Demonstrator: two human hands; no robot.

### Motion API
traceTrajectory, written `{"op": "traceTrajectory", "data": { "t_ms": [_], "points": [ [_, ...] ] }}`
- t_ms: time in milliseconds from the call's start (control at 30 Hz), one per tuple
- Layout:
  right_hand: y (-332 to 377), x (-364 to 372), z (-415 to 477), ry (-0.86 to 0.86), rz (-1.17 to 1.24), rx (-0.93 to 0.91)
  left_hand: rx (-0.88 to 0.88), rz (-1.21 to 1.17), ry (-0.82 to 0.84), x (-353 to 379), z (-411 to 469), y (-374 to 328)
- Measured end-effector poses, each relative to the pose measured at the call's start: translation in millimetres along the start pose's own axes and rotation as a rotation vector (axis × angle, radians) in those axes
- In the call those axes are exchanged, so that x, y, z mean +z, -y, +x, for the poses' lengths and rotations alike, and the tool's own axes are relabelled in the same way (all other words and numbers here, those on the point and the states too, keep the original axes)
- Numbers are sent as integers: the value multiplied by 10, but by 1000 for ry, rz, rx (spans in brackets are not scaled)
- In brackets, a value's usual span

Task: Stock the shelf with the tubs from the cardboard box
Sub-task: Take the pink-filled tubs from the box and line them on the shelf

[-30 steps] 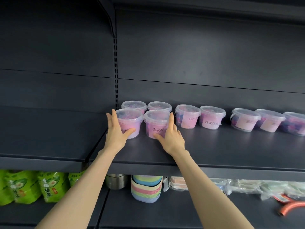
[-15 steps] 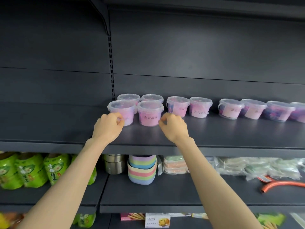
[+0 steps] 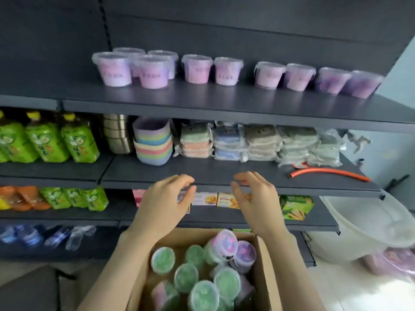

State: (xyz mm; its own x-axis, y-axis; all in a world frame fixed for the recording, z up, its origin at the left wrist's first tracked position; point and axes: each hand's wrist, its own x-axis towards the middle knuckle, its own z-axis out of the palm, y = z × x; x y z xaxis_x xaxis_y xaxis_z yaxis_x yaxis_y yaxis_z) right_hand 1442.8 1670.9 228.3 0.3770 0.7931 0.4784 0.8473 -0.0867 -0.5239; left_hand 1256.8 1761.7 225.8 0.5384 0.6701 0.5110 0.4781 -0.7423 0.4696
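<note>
Above the cardboard box (image 3: pixel 266 279), the left hand (image 3: pixel 165 205) and right hand (image 3: pixel 256 203) hover empty, fingers loosely curled and spread. Lidded tubs (image 3: pixel 226 282) stand packed in the box beneath them; pink tubs (image 3: pixel 155 71) already line the top shelf (image 3: pixel 224 102). A sound grasp, I judge, takes one upright tub per hand, round its wall under the lid rim, bound for the shelf's bare front strip

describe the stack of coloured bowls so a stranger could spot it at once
Look at the shelf just below the row of pink tubs. Near its left end, the bowls stand between steel pots and wrapped packs. Only they form a stack of pastel stripes.
</note>
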Motion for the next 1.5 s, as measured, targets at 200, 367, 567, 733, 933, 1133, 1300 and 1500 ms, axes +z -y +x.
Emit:
{"op": "traceTrajectory", "data": {
  "t_ms": [200, 367, 567, 733, 933, 1133, 1300, 1500],
  "points": [
    [-920, -143, -1410, 228, -42, 225, -149, -34, 237, 973, -1163, -656],
    [-1317, -160, -1921, 355, -28, 326, -241, -28, 319, 1359, -1573, -891],
    [-1525, 86, -1779, 410, 16, 344, -353, -62, 322, 1612, -1489, -710],
    [-1859, 567, -1510, 491, 16, 411, -499, -163, 355, 2083, -1341, -336],
    [-2407, 1139, -1308, 522, 51, 579, -686, -278, 445, 2873, -1124, 87],
    [-3072, 1682, -1275, 582, 62, 752, -842, -285, 464, 3689, -997, 525],
    [-3631, 2191, -1409, 651, 79, 891, -1072, -324, 455, 4473, -1066, 931],
    [-4035, 2726, -1534, 627, 79, 1000, -1108, -331, 438, 5072, -1151, 1336]
  ]
}}
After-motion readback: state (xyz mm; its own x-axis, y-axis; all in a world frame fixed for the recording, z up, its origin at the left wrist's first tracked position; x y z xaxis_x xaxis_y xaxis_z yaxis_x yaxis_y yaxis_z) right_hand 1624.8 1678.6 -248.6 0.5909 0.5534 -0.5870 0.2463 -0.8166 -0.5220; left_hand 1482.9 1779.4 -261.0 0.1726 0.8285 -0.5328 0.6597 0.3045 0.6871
